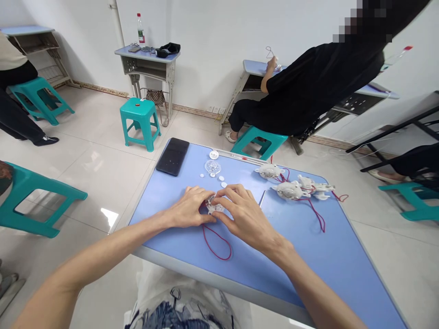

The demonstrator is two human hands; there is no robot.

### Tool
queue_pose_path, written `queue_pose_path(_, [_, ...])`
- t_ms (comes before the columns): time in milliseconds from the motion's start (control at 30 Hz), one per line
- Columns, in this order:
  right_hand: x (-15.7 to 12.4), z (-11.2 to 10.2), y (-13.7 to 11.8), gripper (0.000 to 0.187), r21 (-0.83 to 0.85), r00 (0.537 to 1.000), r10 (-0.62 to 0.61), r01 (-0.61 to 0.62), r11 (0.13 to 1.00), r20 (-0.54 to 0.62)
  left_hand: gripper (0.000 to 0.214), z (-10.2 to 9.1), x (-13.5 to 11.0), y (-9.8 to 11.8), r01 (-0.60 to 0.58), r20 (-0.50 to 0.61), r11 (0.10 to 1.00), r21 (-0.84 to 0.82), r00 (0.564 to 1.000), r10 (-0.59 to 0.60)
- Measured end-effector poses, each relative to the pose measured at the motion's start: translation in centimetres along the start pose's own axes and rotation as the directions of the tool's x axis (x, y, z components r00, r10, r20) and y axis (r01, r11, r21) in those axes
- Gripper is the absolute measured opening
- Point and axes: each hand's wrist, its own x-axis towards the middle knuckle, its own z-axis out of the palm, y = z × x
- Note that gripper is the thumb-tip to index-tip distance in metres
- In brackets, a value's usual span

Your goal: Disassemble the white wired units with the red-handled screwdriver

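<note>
Left hand (188, 208) and right hand (245, 218) had fingers (228, 195) clenched on a small white plastic part (213, 206), red wire (216, 242) trailing from it, toward the middle of the table (308, 260).

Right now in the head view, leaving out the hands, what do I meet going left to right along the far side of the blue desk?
Black smartphone → clear plastic disc → white plastic housing → second white plastic housing → white plastic mechanism
</note>
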Motion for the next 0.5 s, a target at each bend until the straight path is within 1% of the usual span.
queue_pose_path(167, [0.12, 0.02, 0.10, 0.014, 0.020, 0.999, 0.023, -0.023, 1.000, 0.027, 0.048, 0.10, 0.05, -0.12, -0.009, -0.004, 1.000, 0.000, 1.000, 0.009])
queue_pose_path(300, [0.25, 0.18, 0.07, 0.014, 0.009, 0.999, 0.039, -0.039, 0.999, 0.015, 0.050, 0.24, 0.12, -0.23, -0.013, -0.010, 1.000, 0.012, 1.000, 0.014])
queue_pose_path(500, [0.56, 0.23, 0.00, 0.012, -0.003, 0.996, 0.088, -0.088, 0.996, 0.034, 0.047, 0.10, 0.12, -0.13, -0.008, -0.001, 1.000, 0.007, 1.000, 0.008])
